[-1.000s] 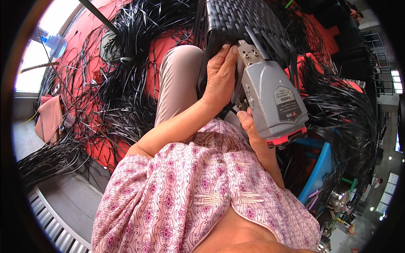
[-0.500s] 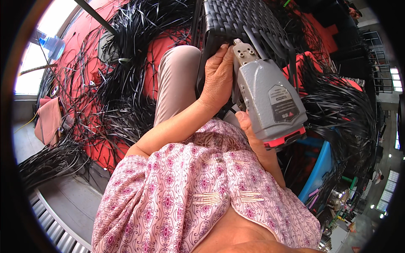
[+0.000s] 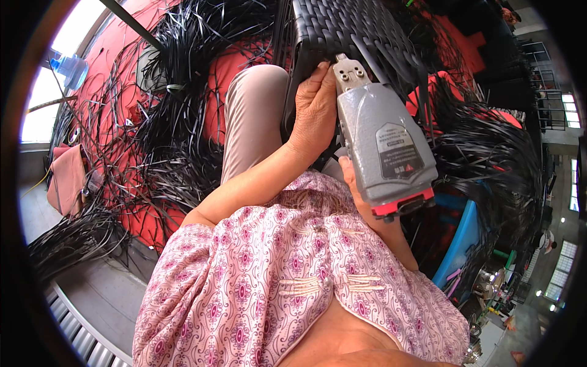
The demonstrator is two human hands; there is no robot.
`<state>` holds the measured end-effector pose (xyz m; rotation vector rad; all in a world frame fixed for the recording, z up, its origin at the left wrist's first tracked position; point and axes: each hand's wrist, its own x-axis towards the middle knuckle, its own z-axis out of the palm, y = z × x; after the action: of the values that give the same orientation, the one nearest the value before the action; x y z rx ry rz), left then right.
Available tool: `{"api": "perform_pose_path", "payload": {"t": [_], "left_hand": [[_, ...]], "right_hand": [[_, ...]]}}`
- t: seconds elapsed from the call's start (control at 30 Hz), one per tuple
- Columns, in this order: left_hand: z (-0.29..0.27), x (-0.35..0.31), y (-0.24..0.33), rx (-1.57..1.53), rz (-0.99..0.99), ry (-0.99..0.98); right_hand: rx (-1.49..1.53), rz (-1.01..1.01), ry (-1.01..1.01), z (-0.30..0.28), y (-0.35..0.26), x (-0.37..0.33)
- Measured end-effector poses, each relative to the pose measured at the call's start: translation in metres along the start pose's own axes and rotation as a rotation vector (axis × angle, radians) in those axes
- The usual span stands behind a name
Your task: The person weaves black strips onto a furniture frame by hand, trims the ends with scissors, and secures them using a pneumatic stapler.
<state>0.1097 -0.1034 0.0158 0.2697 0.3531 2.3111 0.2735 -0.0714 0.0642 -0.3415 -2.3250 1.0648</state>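
In front of me stands a piece of black woven rattan furniture [image 3: 342,27], its plastic strips plaited tight, with loose ends at the corner. My left hand [image 3: 313,107] is closed at its lower edge; the fingertips pinch there, probably on a strip end, which the fingers hide. My right hand [image 3: 351,180] grips a grey cordless staple gun [image 3: 382,137] from behind and below; most of the fingers are hidden by the tool's body. The gun's metal nose points up to the furniture's edge, close beside my left fingertips. Whether it touches cannot be seen.
Heaps of black plastic strips [image 3: 189,67] lie over red sheeting [image 3: 156,217] at the left, with another bundle [image 3: 477,147] at the right. A blue tub [image 3: 458,244] stands at my right side. A pink cloth [image 3: 66,183] and a clear blue bottle [image 3: 72,70] are far left.
The staple gun has swung slightly left and stands more upright, with its nose a little nearer my left fingertips. My left hand has stayed almost in place.
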Motion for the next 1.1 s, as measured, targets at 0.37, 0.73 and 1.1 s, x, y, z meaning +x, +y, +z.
{"api": "perform_pose_path", "payload": {"t": [0.37,0.73,1.1], "left_hand": [[0.046,-0.049,0.000,0.525,0.015,0.198],[0.067,-0.089,0.045,1.085,0.009,0.087],[0.080,-0.104,0.037,1.289,0.584,0.057]], "right_hand": [[0.127,0.133,0.138,-0.037,-0.019,-0.025],[0.478,0.218,0.297,-0.060,-0.011,-0.043],[0.613,0.210,0.267,-0.075,-0.012,-0.046]]}}
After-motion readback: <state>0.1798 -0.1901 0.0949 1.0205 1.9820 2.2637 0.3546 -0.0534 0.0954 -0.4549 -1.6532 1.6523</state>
